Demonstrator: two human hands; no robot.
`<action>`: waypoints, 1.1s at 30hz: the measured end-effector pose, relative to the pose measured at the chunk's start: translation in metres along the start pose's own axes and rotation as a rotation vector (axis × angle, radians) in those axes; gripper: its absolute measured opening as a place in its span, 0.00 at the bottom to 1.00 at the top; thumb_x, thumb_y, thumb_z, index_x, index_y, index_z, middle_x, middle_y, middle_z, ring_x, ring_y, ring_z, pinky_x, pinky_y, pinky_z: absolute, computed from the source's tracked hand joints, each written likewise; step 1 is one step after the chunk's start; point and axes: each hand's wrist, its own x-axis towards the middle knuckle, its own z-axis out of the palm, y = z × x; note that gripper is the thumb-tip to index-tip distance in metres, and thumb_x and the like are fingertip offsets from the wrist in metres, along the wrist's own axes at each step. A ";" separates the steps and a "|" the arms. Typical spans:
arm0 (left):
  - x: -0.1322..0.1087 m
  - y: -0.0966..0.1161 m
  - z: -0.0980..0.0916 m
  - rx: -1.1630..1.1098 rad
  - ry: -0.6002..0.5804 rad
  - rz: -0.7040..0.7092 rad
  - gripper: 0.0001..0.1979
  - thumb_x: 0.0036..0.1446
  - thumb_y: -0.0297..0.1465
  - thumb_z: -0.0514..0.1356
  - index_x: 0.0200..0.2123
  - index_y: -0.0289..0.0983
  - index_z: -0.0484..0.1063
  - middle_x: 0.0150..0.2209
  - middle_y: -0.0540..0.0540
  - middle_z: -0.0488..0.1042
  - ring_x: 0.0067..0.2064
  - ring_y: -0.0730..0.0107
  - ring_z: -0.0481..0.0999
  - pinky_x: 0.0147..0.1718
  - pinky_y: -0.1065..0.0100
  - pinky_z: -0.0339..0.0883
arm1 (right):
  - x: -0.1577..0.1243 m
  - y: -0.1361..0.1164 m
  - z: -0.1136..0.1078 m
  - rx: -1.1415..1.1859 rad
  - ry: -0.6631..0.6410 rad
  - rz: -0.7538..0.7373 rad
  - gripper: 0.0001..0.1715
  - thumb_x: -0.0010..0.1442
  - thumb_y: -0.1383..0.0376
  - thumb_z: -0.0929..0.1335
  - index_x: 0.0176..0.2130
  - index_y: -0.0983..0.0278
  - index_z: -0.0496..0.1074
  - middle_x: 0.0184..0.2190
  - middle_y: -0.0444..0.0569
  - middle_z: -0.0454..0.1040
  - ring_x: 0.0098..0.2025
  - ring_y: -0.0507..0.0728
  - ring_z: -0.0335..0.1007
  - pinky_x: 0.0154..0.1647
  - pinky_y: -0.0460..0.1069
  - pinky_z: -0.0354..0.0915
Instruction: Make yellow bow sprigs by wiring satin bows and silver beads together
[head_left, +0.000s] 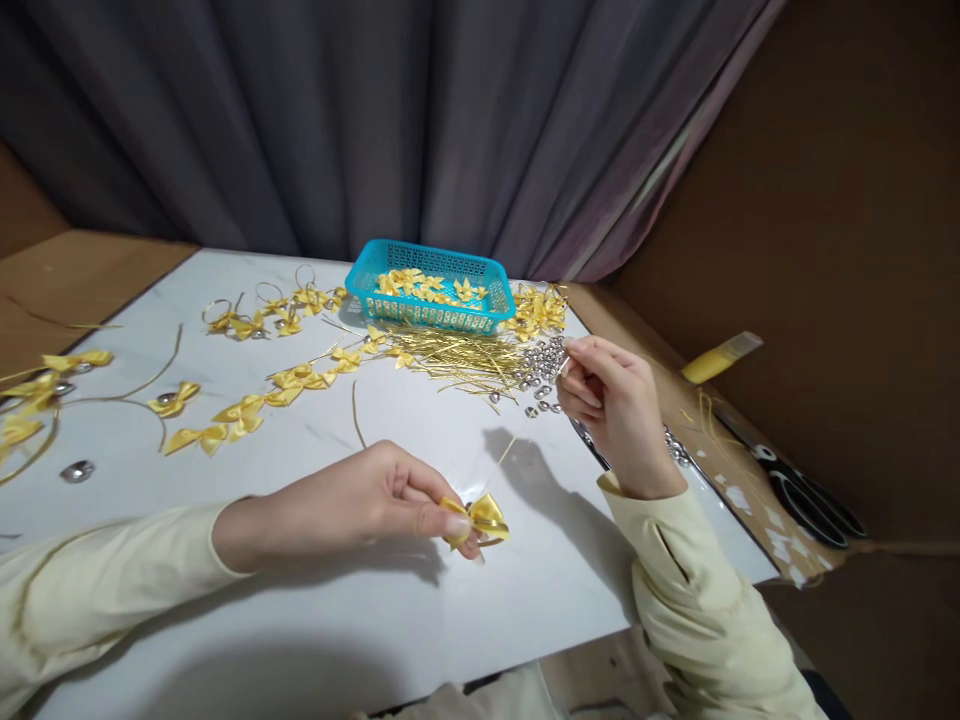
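My left hand [390,505] pinches a yellow satin bow [487,510] between thumb and fingertips, just above the white tabletop. A gold-coloured wire curves along the bow's lower right side. From the bow a thin pale thread [507,450] runs up and to the right toward my right hand [611,400]. That hand is raised, its thumb and forefinger pinched on the thread's far end. Behind the right fingers lies a heap of silvery beads [544,360]. Part of the bow is hidden by my left thumb.
A blue basket [360,275] with yellow bows stands at the back. Gold wire lengths [450,355] lie before it. More bows [240,415] spread leftward. Black-handled scissors [806,505] and a yellow-bodied tube [712,362] lie on the right. A silvery heart-shaped piece [77,471] sits at left.
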 end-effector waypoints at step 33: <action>0.012 -0.016 -0.015 0.758 0.365 0.060 0.23 0.44 0.50 0.64 0.37 0.39 0.78 0.41 0.43 0.76 0.46 0.52 0.71 0.49 0.57 0.59 | -0.031 -0.050 0.030 -0.243 -0.228 -0.208 0.15 0.63 0.65 0.64 0.24 0.64 0.66 0.14 0.37 0.56 0.15 0.45 0.48 0.14 0.42 0.45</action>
